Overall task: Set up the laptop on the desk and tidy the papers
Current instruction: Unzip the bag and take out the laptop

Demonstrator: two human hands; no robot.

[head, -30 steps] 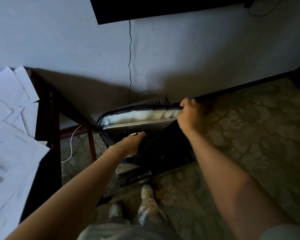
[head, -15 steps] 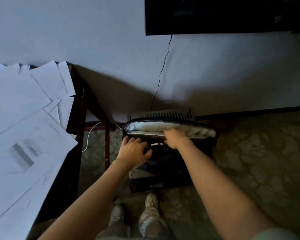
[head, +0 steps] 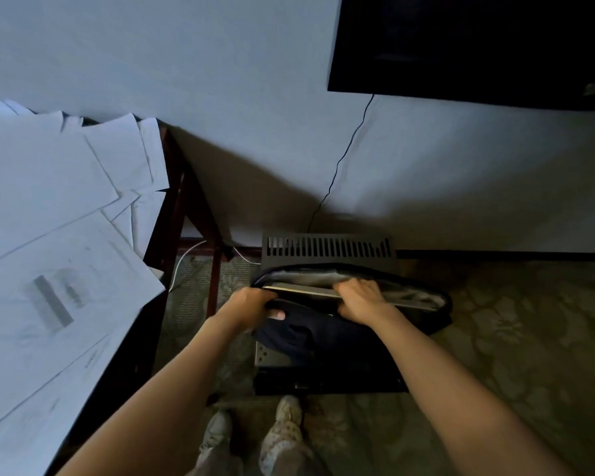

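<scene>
Since half a second ago, both hands have closed in on the mouth of the bag [head: 323, 334] in the lower centre of the frame. I see my left hand [head: 251, 305] gripping the bag's front lip, fingers curled over into the opening and the thumb pressed against the dark outside, just beside the left corner of the laptop [head: 303, 289]. My right hand [head: 361, 300] has its fingers curled over the laptop's top edge about midway along. The laptop stands on edge inside the bag against the pale lining, with only a thin silver strip showing between and to the right of the two hands. The bag sits on the carpet [head: 529, 338] in front of a slotted black vent [head: 327, 250]. Loose papers [head: 49, 218] overlap across the desk [head: 172, 207] at the left of the frame, well apart from either hand.
</scene>
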